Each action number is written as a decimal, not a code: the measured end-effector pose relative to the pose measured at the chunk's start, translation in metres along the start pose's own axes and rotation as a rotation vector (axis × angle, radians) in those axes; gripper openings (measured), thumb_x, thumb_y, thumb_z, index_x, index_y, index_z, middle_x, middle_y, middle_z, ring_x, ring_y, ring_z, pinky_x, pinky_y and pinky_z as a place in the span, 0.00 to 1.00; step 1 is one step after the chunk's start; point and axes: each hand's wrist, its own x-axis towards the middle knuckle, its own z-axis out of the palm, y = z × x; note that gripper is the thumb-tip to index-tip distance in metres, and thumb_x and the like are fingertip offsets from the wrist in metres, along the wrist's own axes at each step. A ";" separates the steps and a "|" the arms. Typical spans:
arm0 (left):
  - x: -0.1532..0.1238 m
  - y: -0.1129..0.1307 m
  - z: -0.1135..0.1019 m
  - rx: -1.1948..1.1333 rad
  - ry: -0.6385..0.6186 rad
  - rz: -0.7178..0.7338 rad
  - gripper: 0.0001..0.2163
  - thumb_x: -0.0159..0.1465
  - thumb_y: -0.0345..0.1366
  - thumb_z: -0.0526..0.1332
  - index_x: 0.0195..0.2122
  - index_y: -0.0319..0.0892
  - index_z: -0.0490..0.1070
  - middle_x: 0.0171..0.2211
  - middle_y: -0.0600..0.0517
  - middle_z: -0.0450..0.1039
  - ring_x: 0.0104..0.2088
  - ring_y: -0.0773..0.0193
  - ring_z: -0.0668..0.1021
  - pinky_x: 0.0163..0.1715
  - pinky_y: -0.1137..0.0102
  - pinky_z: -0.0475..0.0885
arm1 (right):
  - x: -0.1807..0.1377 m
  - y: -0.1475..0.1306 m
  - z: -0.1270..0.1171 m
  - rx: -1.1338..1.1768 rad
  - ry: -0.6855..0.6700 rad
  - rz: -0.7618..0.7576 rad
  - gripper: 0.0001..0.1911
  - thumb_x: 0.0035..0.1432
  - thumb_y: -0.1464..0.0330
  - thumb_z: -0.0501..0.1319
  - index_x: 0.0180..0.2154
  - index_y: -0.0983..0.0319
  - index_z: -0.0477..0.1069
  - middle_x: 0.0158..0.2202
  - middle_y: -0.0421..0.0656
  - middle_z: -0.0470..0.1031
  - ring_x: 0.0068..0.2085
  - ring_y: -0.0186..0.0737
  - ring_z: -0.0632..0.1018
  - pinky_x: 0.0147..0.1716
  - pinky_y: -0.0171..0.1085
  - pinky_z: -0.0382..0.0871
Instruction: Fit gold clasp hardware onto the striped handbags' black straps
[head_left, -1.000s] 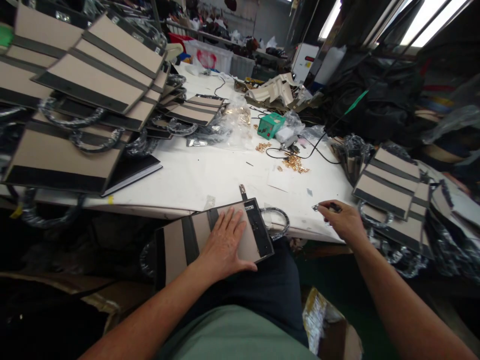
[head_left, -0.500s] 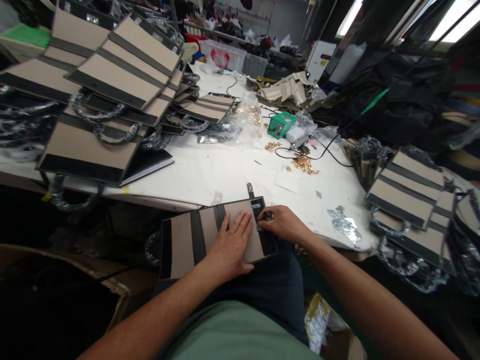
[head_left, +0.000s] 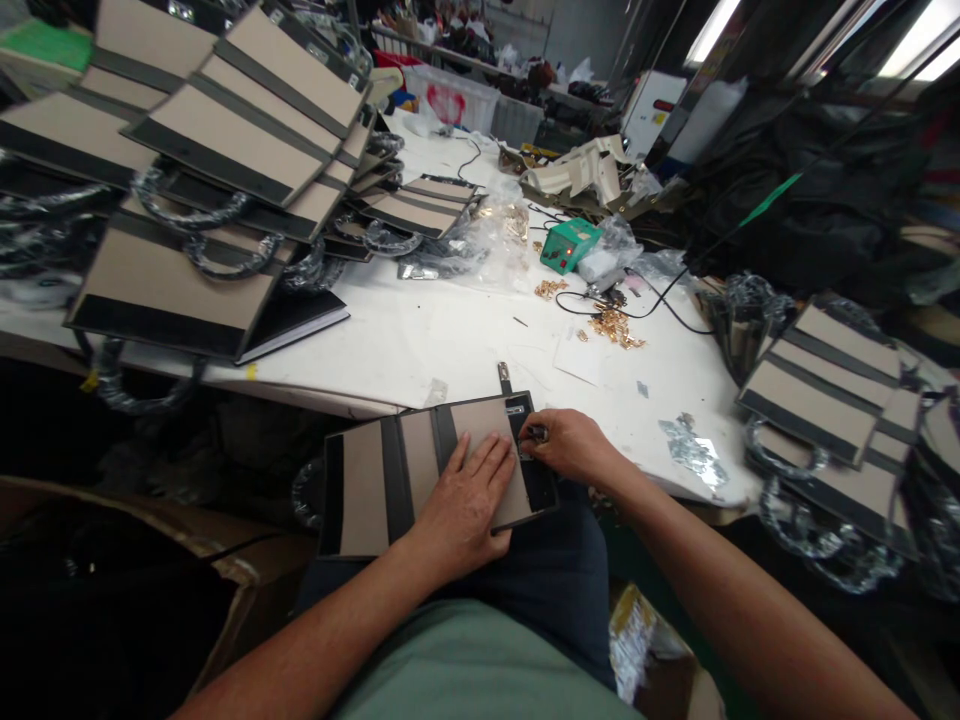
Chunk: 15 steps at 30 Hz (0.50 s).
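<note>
Across my lap and against the table's front edge lies a handbag piece (head_left: 365,500), beige with black bands. Its plastic-wrapped handle (head_left: 306,492) sticks out on the left. My left hand (head_left: 469,495) presses flat on the beige part, fingers stretched out. At the black right end, my right hand (head_left: 564,442) is closed in a pinch on something small and dark that I cannot make out. Beside those fingers a metal plate (head_left: 514,410) is set in the black band. A short black strap with a metal tip (head_left: 504,376) points from the far edge onto the table.
Stacked bag pieces (head_left: 172,270) with wrapped handles cover the table's left, and more (head_left: 821,380) hang over the right edge. Gold metal fittings (head_left: 616,327) lie near a green box (head_left: 568,245) with a cord. An open carton (head_left: 247,570) stands below left.
The view has shifted slightly. Both hands and the handbag piece stay nearly in place, with the right fingers still at its black end.
</note>
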 end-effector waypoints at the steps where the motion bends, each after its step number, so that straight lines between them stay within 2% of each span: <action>1: -0.001 0.001 0.000 -0.002 0.003 -0.005 0.41 0.59 0.47 0.65 0.71 0.36 0.52 0.72 0.41 0.49 0.73 0.50 0.49 0.72 0.51 0.34 | 0.000 -0.001 0.000 -0.040 0.015 -0.009 0.08 0.56 0.63 0.65 0.39 0.53 0.79 0.40 0.39 0.81 0.40 0.42 0.79 0.36 0.35 0.64; 4: -0.001 0.004 -0.001 -0.002 0.005 -0.017 0.41 0.59 0.45 0.65 0.71 0.38 0.51 0.72 0.41 0.50 0.73 0.49 0.49 0.71 0.50 0.35 | -0.003 -0.003 0.002 -0.069 0.032 0.006 0.08 0.57 0.63 0.65 0.39 0.53 0.79 0.39 0.40 0.82 0.40 0.41 0.79 0.35 0.35 0.63; 10: 0.003 0.007 -0.006 0.016 -0.019 -0.020 0.39 0.57 0.44 0.67 0.69 0.44 0.57 0.71 0.38 0.51 0.72 0.45 0.52 0.70 0.46 0.39 | -0.010 -0.008 0.004 0.005 0.060 0.070 0.07 0.57 0.63 0.65 0.39 0.53 0.80 0.36 0.40 0.82 0.38 0.41 0.79 0.34 0.34 0.63; 15: 0.006 0.009 -0.009 0.034 -0.048 -0.031 0.40 0.56 0.45 0.67 0.69 0.42 0.56 0.71 0.38 0.52 0.71 0.44 0.53 0.70 0.46 0.40 | -0.006 -0.001 -0.002 0.128 -0.004 0.016 0.10 0.55 0.68 0.63 0.39 0.55 0.81 0.37 0.40 0.83 0.38 0.40 0.80 0.36 0.34 0.67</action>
